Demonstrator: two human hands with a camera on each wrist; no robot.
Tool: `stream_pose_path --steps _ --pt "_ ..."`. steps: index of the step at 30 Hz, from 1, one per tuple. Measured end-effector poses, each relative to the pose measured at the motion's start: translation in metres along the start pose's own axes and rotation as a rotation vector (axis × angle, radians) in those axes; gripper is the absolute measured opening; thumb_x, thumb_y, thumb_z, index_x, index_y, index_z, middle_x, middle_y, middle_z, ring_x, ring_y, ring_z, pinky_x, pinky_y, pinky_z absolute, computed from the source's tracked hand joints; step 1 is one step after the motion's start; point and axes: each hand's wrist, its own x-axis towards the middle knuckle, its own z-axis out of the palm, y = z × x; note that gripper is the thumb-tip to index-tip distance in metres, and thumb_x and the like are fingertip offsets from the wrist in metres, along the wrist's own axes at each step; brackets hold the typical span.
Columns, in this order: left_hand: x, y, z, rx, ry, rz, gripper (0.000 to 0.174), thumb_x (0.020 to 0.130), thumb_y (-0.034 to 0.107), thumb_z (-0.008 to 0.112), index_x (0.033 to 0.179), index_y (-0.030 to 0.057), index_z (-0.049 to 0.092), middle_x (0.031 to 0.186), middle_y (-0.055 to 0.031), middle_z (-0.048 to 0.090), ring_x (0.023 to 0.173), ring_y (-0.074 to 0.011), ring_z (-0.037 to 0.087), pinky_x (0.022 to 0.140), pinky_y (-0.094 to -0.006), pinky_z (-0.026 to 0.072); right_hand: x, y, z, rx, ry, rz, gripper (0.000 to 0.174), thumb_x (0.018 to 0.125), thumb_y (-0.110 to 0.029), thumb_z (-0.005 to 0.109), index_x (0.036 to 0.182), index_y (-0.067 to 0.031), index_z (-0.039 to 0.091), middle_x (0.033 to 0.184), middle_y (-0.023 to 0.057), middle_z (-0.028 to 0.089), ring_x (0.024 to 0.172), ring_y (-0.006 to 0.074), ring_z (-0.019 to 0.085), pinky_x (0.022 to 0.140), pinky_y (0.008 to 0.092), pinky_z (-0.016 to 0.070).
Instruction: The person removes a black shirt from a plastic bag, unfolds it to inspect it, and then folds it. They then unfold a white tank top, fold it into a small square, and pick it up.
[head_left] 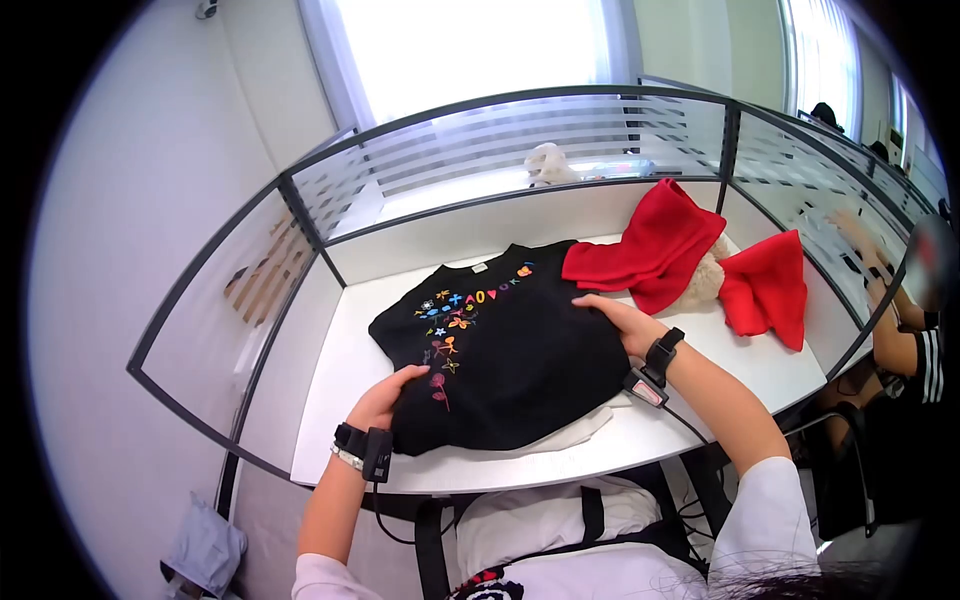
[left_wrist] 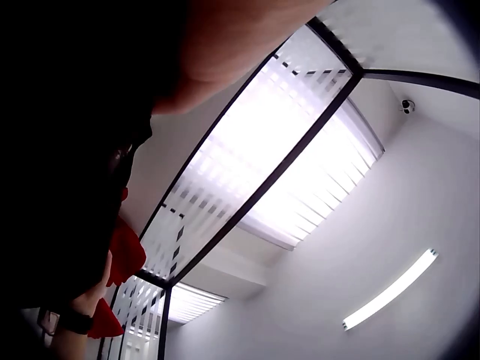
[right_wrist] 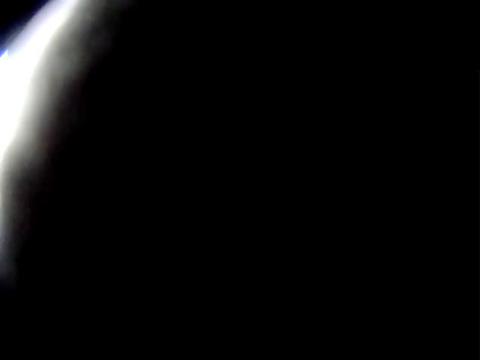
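Note:
A black garment with colourful embroidered flowers and letters is spread over the white desk, its collar toward the back panel. My left hand holds its left edge, thumb on top and the other fingers hidden beneath the cloth. At the right side my right hand grips the garment, thumb over the fabric. In the left wrist view dark cloth fills the left side, with the left hand blurred at the top. The right wrist view is almost wholly black.
Red cloths lie around a beige fluffy thing at the back right. Something white lies partly under the garment at the front edge of the desk. Framed partitions surround the desk. A person is at the far right.

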Motion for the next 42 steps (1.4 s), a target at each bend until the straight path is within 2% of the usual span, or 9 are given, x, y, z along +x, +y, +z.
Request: stream_pose_path --steps 7,12,18,20,23,29,38,40,42 --pt "-0.003 0.004 -0.006 -0.133 -0.037 0.252 0.029 0.096 0.014 0.059 0.117 -0.0058 0.065 0.11 -0.0174 0.073 0.099 -0.0278 0.072 0.091 -0.0394 0.0591 -0.004 -0.002 0.001 -0.131 -0.037 -0.138 0.036 0.094 -0.009 0.066 0.129 -0.0002 0.061 0.121 0.0121 0.069 0.104 0.0208 0.07 0.092 0.0327 0.0581" --pt "-0.013 0.026 -0.01 -0.06 0.037 0.496 0.028 0.094 0.009 0.062 0.119 -0.0042 0.065 0.111 -0.0156 0.073 0.096 -0.0278 0.072 0.091 -0.0388 0.0592 -0.011 -0.012 0.014 -0.197 -0.181 -0.536 0.037 0.097 -0.014 0.069 0.131 -0.0012 0.061 0.125 0.0064 0.067 0.113 0.0165 0.064 0.103 0.0312 0.0476" --pt "-0.057 0.06 0.003 0.304 -0.025 1.012 0.056 0.087 0.005 0.062 0.141 -0.0047 0.051 0.135 -0.015 0.061 0.125 -0.0268 0.058 0.111 -0.0387 0.0428 -0.058 -0.046 0.053 -0.389 -0.131 -0.903 0.032 0.099 -0.018 0.066 0.125 0.0015 0.064 0.115 0.0052 0.071 0.107 0.0131 0.064 0.095 0.0293 0.0499" --pt "-0.096 0.068 0.024 0.19 -0.234 1.041 0.052 0.097 0.023 0.06 0.141 -0.004 0.052 0.138 -0.0148 0.061 0.129 -0.027 0.056 0.114 -0.0415 0.0403 -0.086 -0.06 0.068 -0.315 -0.172 -0.942 0.032 0.1 -0.018 0.066 0.125 0.0018 0.064 0.115 0.0061 0.071 0.106 0.0138 0.066 0.095 0.0289 0.0512" --pt "-0.12 0.074 0.024 0.069 -0.15 1.014 0.051 0.104 0.034 0.056 0.14 -0.0023 0.054 0.138 -0.013 0.062 0.123 -0.0254 0.061 0.107 -0.038 0.0475 -0.118 -0.069 0.085 -0.313 -0.179 -0.994 0.034 0.099 -0.019 0.066 0.125 0.0028 0.063 0.116 0.0067 0.07 0.105 0.0144 0.066 0.094 0.0292 0.0519" --pt "-0.148 0.06 0.047 0.5 0.102 1.344 0.033 0.1 0.01 0.058 0.13 -0.0015 0.054 0.125 -0.013 0.067 0.113 -0.0185 0.064 0.102 -0.0331 0.0481 -0.156 -0.077 0.079 -0.336 -0.232 -0.732 0.037 0.091 -0.013 0.076 0.123 0.0017 0.064 0.112 0.0075 0.071 0.099 0.0137 0.068 0.092 0.0283 0.0526" --pt "-0.17 0.027 0.056 0.771 0.421 1.104 0.055 0.095 0.004 0.067 0.143 -0.001 0.039 0.105 -0.0121 0.07 0.099 -0.0135 0.065 0.091 -0.0263 0.0493 -0.16 -0.046 0.059 -0.721 0.197 -1.178 0.022 0.084 -0.01 0.08 0.101 0.0023 0.073 0.103 0.0015 0.056 0.093 0.0139 0.057 0.085 0.0266 0.0451" --pt "-0.177 0.025 0.067 0.772 0.407 1.124 0.057 0.095 0.004 0.068 0.145 -0.0013 0.04 0.108 -0.0123 0.07 0.101 -0.0132 0.065 0.091 -0.026 0.0494 -0.165 -0.041 0.057 -0.898 0.459 -1.37 0.023 0.082 -0.012 0.082 0.1 0.0006 0.074 0.106 0.003 0.056 0.102 0.0187 0.055 0.091 0.0315 0.0436" --pt "-0.184 0.026 0.072 0.774 0.391 1.14 0.059 0.094 0.004 0.069 0.147 -0.0017 0.041 0.111 -0.0126 0.069 0.102 -0.0128 0.064 0.09 -0.0258 0.0495 -0.172 -0.036 0.061 -0.876 0.566 -1.52 0.024 0.081 -0.014 0.081 0.103 -0.0045 0.077 0.131 0.011 0.056 0.125 0.0276 0.049 0.107 0.0404 0.0371"
